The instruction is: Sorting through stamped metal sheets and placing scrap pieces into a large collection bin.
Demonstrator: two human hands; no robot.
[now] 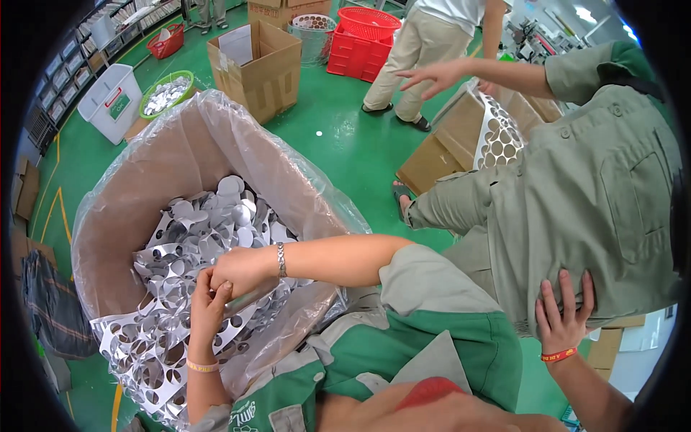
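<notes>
My left hand (207,289), with a pale yellow band at the wrist, and my right hand (243,269), with a metal-link bracelet, meet over a large carton (162,147) lined with clear plastic. Both have curled fingers that touch each other. Anything between them is hidden. Below lies a heap of thin silvery scrap sheets (155,353) punched with round holes, mixed with loose silvery discs (230,186). The sheets spill up to the carton's near edge, close to my left forearm.
A co-worker in grey-green trousers (583,209) stands close at my right, one hand (563,317) on the hip. Beyond are another person, an open carton (268,72), red crates (356,57), a green basket (188,81) and a white bin (108,101).
</notes>
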